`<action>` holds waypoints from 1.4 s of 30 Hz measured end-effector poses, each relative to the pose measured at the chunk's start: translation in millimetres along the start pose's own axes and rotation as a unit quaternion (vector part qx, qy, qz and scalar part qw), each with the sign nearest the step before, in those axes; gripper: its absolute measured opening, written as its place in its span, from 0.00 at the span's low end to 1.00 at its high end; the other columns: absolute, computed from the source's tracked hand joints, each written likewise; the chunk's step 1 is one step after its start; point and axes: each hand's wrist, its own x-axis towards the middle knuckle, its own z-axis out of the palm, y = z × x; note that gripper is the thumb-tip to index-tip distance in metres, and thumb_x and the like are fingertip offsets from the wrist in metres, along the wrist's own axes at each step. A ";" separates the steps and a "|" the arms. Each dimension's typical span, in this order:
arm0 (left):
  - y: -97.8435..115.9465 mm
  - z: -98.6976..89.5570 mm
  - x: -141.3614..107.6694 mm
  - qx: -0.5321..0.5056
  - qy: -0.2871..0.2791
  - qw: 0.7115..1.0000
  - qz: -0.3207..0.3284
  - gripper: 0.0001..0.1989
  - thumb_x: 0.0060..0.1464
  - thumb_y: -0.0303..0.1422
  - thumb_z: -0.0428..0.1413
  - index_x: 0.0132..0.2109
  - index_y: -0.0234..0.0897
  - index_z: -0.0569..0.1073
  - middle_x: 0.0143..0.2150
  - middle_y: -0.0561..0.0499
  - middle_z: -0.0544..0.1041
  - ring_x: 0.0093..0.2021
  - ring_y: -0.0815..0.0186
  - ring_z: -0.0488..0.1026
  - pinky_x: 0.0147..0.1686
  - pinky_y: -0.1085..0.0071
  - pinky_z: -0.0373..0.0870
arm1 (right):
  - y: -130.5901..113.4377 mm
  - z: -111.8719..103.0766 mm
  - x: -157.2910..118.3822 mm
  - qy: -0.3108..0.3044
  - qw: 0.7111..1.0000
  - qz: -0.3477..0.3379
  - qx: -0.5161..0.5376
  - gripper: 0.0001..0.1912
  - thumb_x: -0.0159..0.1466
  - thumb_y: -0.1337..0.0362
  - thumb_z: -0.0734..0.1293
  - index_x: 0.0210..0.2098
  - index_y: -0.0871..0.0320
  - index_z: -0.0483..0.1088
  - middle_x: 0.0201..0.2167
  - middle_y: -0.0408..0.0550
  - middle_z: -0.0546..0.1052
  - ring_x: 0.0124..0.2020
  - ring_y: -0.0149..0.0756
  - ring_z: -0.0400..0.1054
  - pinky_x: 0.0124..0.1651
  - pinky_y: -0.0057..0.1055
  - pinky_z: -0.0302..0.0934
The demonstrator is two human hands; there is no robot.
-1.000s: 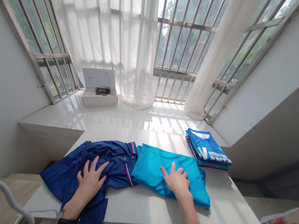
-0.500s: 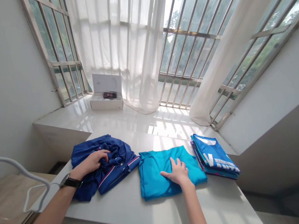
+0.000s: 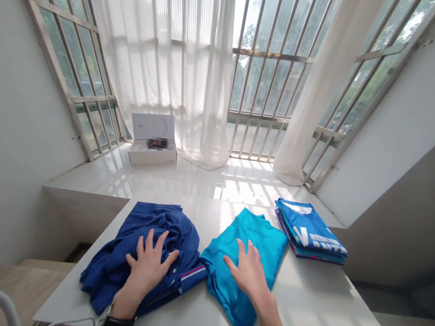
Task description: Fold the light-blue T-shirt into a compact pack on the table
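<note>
A crumpled navy polo shirt [image 3: 164, 220] lies at the lower left of the tabletop [image 3: 324, 324] under the left hand [image 3: 148, 267], its fingers [image 3: 149, 242] spread apart on the cloth. Just beside it, a turquoise shirt [image 3: 266, 245], its long axis slanting from upper right to bottom centre, lies under the right hand [image 3: 250, 278], fingers [image 3: 239, 253] also spread. A stack of folded blue shirts [image 3: 308, 232] sits at the right.

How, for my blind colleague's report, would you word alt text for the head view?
Hands press shirts on a white table: left hand on a rumpled navy polo shirt, right hand on a turquoise shirt, beside a folded blue stack.
</note>
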 end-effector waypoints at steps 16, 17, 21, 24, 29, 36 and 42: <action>13.4 6.6 9.6 -0.026 0.093 0.970 0.225 0.25 0.59 0.26 0.52 0.63 0.39 0.70 0.70 0.39 0.60 0.72 0.43 0.50 0.67 0.38 0.50 | 44.0 33.0 -13.9 0.033 0.983 -0.151 0.103 0.37 0.66 0.44 0.62 0.68 0.56 0.60 0.71 0.59 0.55 0.73 0.56 0.44 0.71 0.55 0.43; 26.8 7.5 1.6 -0.075 0.084 0.952 0.284 0.22 0.61 0.27 0.51 0.62 0.39 0.71 0.69 0.40 0.63 0.70 0.48 0.56 0.67 0.45 0.55 | 47.5 32.0 -14.5 0.050 0.977 -0.163 0.131 0.33 0.67 0.47 0.62 0.67 0.57 0.61 0.70 0.58 0.58 0.72 0.53 0.47 0.70 0.53 0.47; 64.1 20.6 -19.2 -0.156 -0.080 0.864 0.472 0.18 0.62 0.29 0.54 0.58 0.44 0.73 0.62 0.46 0.72 0.60 0.58 0.70 0.60 0.61 0.69 | 52.8 28.8 -36.7 0.122 0.955 -0.184 0.197 0.23 0.70 0.52 0.60 0.60 0.56 0.68 0.64 0.58 0.67 0.65 0.49 0.60 0.66 0.48 0.58; 68.3 34.2 -21.8 -0.124 -0.090 0.865 0.477 0.16 0.58 0.29 0.59 0.54 0.42 0.76 0.60 0.46 0.74 0.59 0.55 0.70 0.61 0.57 0.68 | 50.1 33.4 -64.2 0.101 0.959 -0.208 0.165 0.24 0.69 0.51 0.63 0.59 0.56 0.69 0.63 0.58 0.68 0.64 0.51 0.62 0.65 0.49 0.60; 67.2 43.8 -26.2 -0.072 -0.057 0.894 0.440 0.15 0.62 0.30 0.58 0.55 0.43 0.75 0.63 0.47 0.72 0.61 0.54 0.68 0.58 0.55 0.68 | 51.3 37.6 -67.2 0.068 0.960 -0.258 0.089 0.32 0.63 0.49 0.70 0.63 0.55 0.66 0.68 0.58 0.62 0.68 0.55 0.56 0.68 0.53 0.53; 88.7 46.5 -29.4 0.014 -0.016 0.905 0.425 0.17 0.64 0.23 0.51 0.56 0.41 0.74 0.59 0.44 0.75 0.55 0.53 0.70 0.51 0.55 0.70 | 66.5 8.1 -16.9 -0.002 0.941 -0.330 0.075 0.34 0.61 0.52 0.73 0.64 0.50 0.66 0.68 0.55 0.63 0.68 0.54 0.57 0.67 0.51 0.54; 81.4 46.8 -34.3 -0.040 -0.046 0.887 0.457 0.14 0.61 0.26 0.56 0.53 0.42 0.75 0.57 0.46 0.76 0.52 0.56 0.71 0.52 0.59 0.69 | 82.5 19.2 -48.7 0.051 0.945 -0.313 0.079 0.15 0.65 0.64 0.67 0.52 0.54 0.74 0.59 0.55 0.73 0.57 0.48 0.69 0.58 0.45 0.66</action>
